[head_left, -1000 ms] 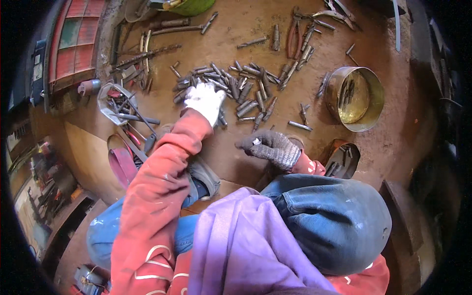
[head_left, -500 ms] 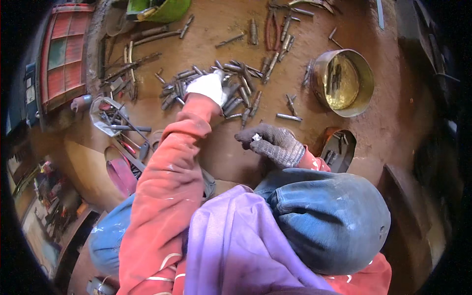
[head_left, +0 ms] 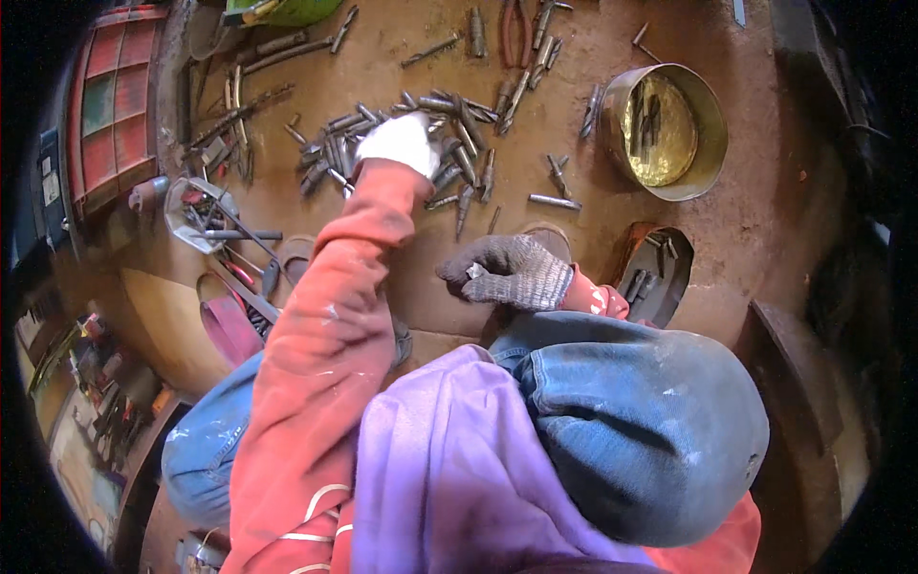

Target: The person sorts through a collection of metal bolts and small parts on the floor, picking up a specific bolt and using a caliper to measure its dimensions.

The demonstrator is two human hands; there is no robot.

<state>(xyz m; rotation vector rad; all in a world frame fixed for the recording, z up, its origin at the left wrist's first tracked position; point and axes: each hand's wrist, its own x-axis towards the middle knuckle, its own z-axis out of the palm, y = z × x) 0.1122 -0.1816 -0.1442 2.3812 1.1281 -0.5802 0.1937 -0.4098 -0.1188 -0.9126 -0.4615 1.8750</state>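
Observation:
My left hand, in a white glove that looks washed out by glare, reaches into a pile of metal drill bits on the brown floor. Its fingers are too bright and too far tucked among the bits to make out. Closer to my body, my right hand, in a dark knitted glove, hovers with fingers curled and thumb pressed in. A small whitish spot shows between its thumb and fingers; I cannot tell what it is. Just ahead of the right hand lie a few separate bits.
A round brass-coloured pan with bits inside stands at right, and an oval container holds more metal pieces. Red-handled pliers lie farther off. A clear plastic tub of tools and a red crate are at left.
The view has shifted slightly, so the floor items sit higher in the picture. My left hand stays at the pile; my right hand appears a little farther left, still curled.

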